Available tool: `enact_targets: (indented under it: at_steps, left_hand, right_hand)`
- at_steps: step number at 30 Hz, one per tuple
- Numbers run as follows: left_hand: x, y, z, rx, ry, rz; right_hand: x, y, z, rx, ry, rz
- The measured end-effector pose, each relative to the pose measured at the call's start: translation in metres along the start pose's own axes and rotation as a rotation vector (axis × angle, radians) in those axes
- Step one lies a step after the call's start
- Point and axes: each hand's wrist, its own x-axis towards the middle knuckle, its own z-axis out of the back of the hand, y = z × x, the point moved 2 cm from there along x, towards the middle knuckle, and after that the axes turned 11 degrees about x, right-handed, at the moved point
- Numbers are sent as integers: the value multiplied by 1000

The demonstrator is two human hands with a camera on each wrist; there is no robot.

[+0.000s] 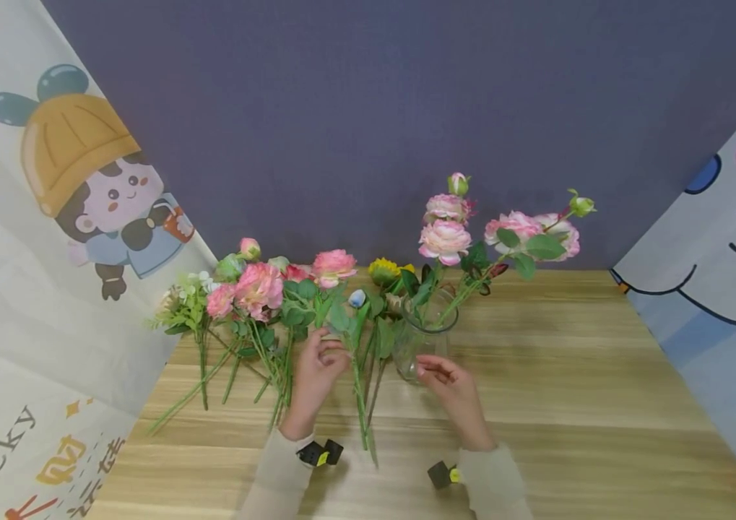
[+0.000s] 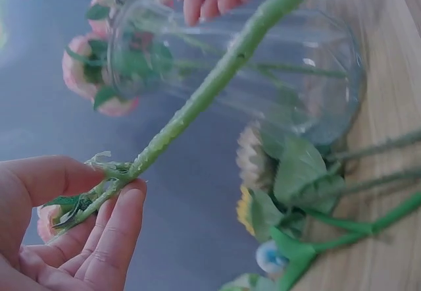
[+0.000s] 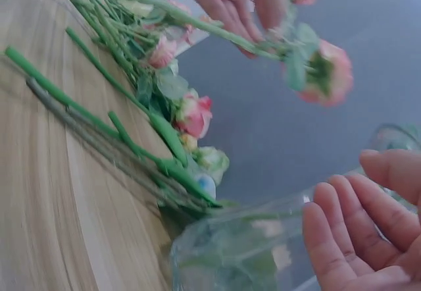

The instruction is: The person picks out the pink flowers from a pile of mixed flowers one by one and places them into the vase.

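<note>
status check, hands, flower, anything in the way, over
Left hand pinching pink flower stem. Right hand open, empty, beside glass vase. Possible obstruction: pink-white flowers leaning in vase.

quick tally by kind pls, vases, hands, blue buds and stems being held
Vase: 1
Hands (left hand, right hand): 2
Blue bud: 1
Held stem: 1
Total: 5

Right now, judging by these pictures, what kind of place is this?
Probably a small indoor work corner for arranging flowers: a wood-grain table stands before a plain dark panel, and on it a glass vase holds pink flowers. Which building, I cannot tell.
</note>
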Motion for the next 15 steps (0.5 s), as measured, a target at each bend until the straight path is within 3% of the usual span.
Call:
enact_targets:
  at_steps: [4,10,15]
  left_hand:
    - [-3,-10,-9,15,31,-6]
    - [-7,-23,-24,58,63,-60]
    - [-11,-29,-32,84,93,-124]
  right_hand:
    - [-2,1,-10,18,83,-23]
    - [-4,4,-22,44,204,12]
    - [-6,7,-28,30,215,17]
